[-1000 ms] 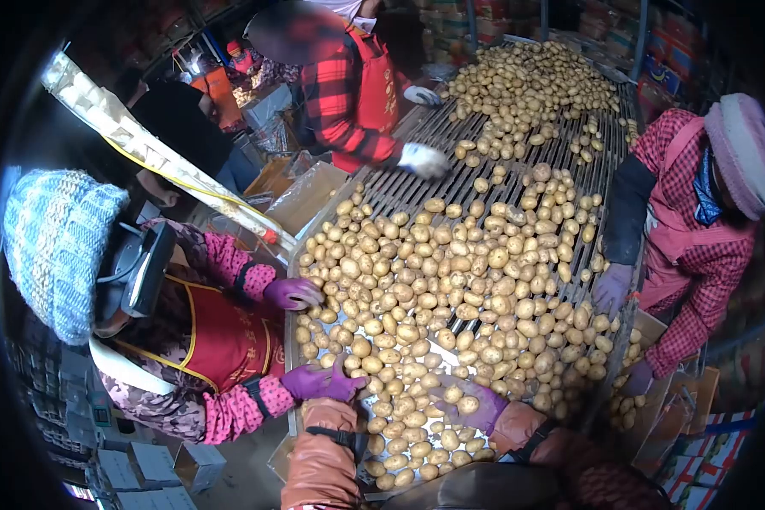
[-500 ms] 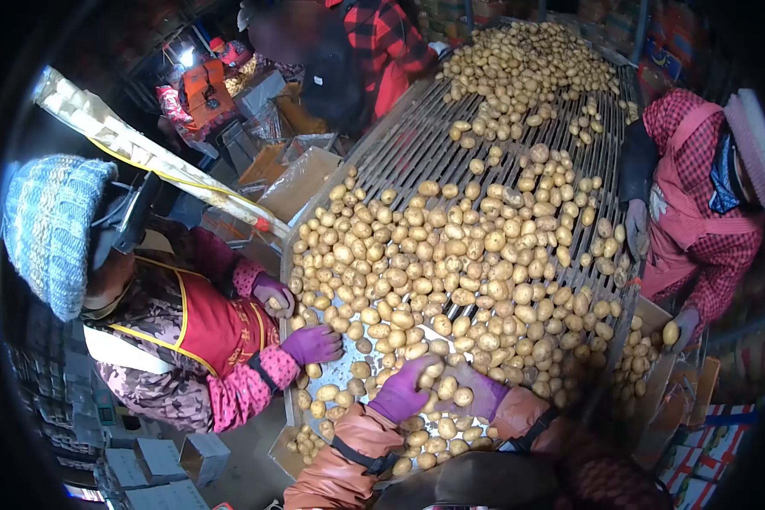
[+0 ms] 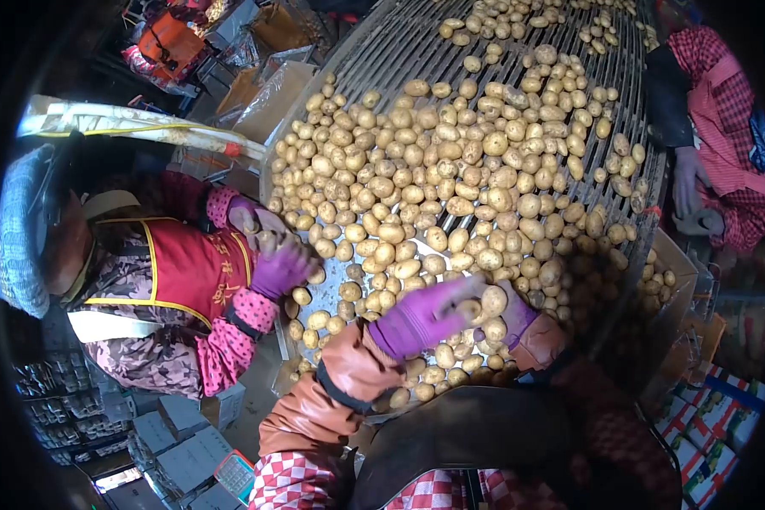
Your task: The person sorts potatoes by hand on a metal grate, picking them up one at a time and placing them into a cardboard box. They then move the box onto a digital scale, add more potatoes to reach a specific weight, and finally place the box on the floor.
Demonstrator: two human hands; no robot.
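My left hand (image 3: 425, 316), in a purple glove, reaches over the near end of the sorting table with fingers stretched out and a little blurred. A potato beside its fingertips cannot be told apart clearly as held or loose. Close by on the right, my right hand (image 3: 519, 316), gloved too, curls around potatoes (image 3: 494, 302); its fingers are partly hidden behind them. Loose potatoes (image 3: 433, 375) lie below both hands. A thick spread of potatoes (image 3: 450, 170) covers the table beyond.
At the left, a co-worker's gloved hands (image 3: 282, 265) are together at the table edge. Across on the right are another person's gloved hands (image 3: 697, 204). The slatted rack (image 3: 382, 59) slopes away at the back. Cardboard boxes (image 3: 187, 455) stand at lower left, printed cartons (image 3: 714, 425) at lower right.
My view has tilted down and shifted. My left fingers have straightened. The left co-worker's hands have come together; the right person's hand no longer shows the potato it held.
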